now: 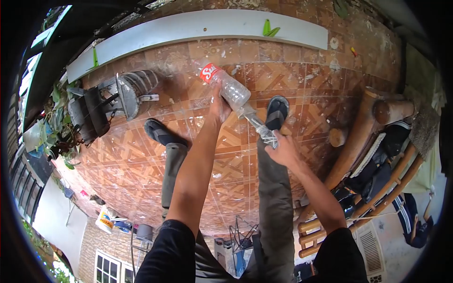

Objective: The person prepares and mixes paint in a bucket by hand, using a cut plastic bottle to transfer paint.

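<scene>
Clear bottle (pixel 236 90) with a red label (pixel 209 73), held aslant above the tiled floor (pixel 222 177). From my remote post I see the left hand (pixel 219 103), its grip closed about the bottle's side, and the right hand (pixel 284 150), its grip pinching a crumpled clear piece (pixel 267 134) near the unlabelled end; I cannot tell whether they join. Beyond: a white board (pixel 188 32).

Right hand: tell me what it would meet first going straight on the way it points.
Probably the bottle held in the left hand, though one view leaves depth unclear.
</scene>
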Action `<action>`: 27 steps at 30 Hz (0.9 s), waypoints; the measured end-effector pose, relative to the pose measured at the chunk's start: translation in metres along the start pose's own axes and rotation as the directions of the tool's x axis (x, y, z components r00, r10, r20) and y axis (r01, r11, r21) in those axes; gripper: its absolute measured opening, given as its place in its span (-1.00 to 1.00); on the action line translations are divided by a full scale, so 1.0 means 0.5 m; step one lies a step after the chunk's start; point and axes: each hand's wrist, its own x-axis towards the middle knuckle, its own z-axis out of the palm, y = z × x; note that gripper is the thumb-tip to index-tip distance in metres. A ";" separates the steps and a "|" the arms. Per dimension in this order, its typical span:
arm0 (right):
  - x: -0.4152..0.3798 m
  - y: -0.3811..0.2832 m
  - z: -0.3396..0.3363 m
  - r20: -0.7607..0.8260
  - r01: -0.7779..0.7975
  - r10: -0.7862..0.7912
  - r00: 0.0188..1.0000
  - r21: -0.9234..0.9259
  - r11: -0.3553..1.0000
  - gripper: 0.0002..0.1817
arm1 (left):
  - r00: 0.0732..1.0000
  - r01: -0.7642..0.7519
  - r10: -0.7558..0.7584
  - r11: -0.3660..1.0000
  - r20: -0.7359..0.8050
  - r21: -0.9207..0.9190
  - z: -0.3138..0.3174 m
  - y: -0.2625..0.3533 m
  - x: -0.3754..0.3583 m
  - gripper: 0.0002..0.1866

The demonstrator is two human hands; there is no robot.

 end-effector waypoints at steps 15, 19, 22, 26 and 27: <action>-0.262 -0.012 -0.085 -0.028 -0.092 0.092 0.995 -0.019 0.996 -0.44 | 0.728 -0.370 0.643 0.661 -0.238 0.653 0.004 0.072 0.055 -0.40; -0.295 0.082 -0.071 -0.306 -0.002 -0.048 0.951 -0.161 0.987 -0.60 | 0.778 -0.257 0.579 0.647 -0.243 0.717 -0.044 0.121 0.086 -0.38; -0.303 0.120 -0.091 -0.417 0.192 -0.163 0.894 0.027 0.981 -0.64 | 0.781 -0.333 0.620 0.517 -0.077 0.788 -0.071 0.122 0.057 -0.39; -0.256 0.004 -0.184 -0.181 0.122 -0.010 0.983 0.623 0.773 -0.67 | 0.714 -0.262 0.696 0.163 0.077 0.951 0.065 0.117 -0.134 -0.51; -0.240 -0.017 -0.195 -0.148 0.111 -0.020 0.989 0.633 0.766 -0.69 | 0.780 -0.414 0.613 0.349 0.130 0.841 0.090 0.111 -0.170 -0.48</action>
